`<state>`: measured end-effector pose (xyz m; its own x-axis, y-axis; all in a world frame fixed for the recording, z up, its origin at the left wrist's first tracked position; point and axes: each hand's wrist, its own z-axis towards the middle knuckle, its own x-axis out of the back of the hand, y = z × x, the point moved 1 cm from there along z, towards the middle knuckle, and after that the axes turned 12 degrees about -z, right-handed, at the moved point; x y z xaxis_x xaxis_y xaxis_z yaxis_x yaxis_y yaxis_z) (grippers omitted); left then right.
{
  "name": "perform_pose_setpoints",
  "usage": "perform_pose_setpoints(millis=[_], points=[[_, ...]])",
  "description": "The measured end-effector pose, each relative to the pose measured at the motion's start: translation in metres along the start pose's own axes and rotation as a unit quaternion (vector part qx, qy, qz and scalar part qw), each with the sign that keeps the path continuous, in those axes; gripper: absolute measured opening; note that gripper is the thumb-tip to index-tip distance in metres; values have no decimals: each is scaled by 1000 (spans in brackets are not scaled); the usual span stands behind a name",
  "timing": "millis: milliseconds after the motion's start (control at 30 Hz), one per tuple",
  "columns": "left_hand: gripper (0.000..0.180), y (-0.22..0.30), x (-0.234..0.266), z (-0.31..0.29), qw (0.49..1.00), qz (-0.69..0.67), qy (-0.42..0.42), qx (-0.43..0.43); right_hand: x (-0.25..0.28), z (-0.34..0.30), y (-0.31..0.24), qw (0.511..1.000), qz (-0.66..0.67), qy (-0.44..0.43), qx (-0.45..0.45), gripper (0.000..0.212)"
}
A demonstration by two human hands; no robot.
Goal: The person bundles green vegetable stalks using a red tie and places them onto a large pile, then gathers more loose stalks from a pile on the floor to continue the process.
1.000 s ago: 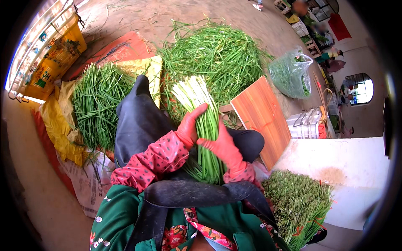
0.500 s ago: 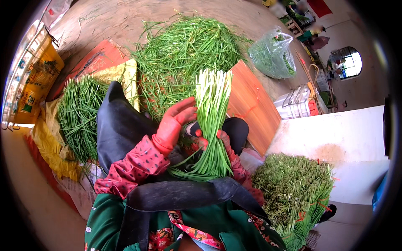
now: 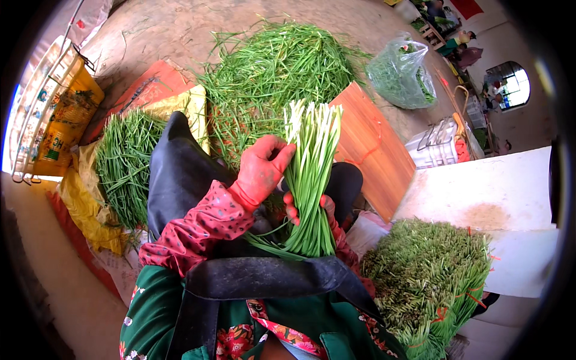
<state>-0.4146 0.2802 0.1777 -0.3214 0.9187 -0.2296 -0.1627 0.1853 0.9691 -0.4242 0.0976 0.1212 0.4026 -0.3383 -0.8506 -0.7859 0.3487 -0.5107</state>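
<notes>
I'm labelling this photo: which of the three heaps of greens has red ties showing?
The lower-right stack: red ties show along its side, while the loose heap straight ahead and the left-hand pile show none.

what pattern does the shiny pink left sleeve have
The left sleeve has dark spots, best seen in the head view.

Bunch of green stalks (image 3: 313, 180), long + thin, stood approx. upright, white ends up, tops slightly uneven & fanned a bit. Colour ran white at top, pale green mid, deeper green twd btm. R hand (image 3: 329, 207) wrapped it from behind, at lower-mid pt. L hand (image 3: 258, 175) had fingertips at its upper L edge, nr white ends. Btm leaves spread out, w/ a few strays curving L.
</notes>
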Motion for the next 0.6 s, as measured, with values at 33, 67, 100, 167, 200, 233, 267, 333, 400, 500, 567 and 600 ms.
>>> perform_pose_setpoints(millis=[33, 67, 100, 167, 200, 233, 267, 333, 400, 500, 567, 600], points=[[19, 1, 0, 0, 1000, -2, -8, 13, 0, -2, 2, 1000, -5, 17, 10, 76], [19, 4, 1, 0, 1000, -3, -16, 27, -2, -3, 4, 1000, 2, 12, 14, 76], [20, 8, 0, 0, 999, -10, -26, 39, -6, -4, 4, 1000, 4, 10, 18, 75], [22, 9, -2, 0, 990, -107, -47, 84, -6, -11, 7, 999, 30, 3, 14, 81], [23, 8, 1, -1, 982, -147, -51, 108, -6, -10, 10, 999, 44, -12, 23, 84], [24, 9, 6, 0, 981, -155, -36, 113, -7, -7, 12, 997, 58, -27, 34, 88], [25, 9, 11, 1, 979, -163, -21, 118, -6, -4, 14, 996, 72, -42, 44, 92], [20, 5, 14, 11, 989, -119, -5, 87, -3, -7, 7, 994, 76, -68, 27, 105], [14, 9, 12, 19, 998, -22, -53, 5, -3, -9, 6, 996, 74, -43, 19, 104], [11, 1, 10, 37, 973, 112, -77, -188, -11, -3, 5, 997, 67, -35, 4, 103], [9, -8, 14, 48, 938, 226, -98, -246, -10, 0, 4, 996, 72, -48, -6, 103], [8, -11, 17, 55, 941, 221, -70, -245, -9, 1, 3, 996, 76, -55, -9, 102]])
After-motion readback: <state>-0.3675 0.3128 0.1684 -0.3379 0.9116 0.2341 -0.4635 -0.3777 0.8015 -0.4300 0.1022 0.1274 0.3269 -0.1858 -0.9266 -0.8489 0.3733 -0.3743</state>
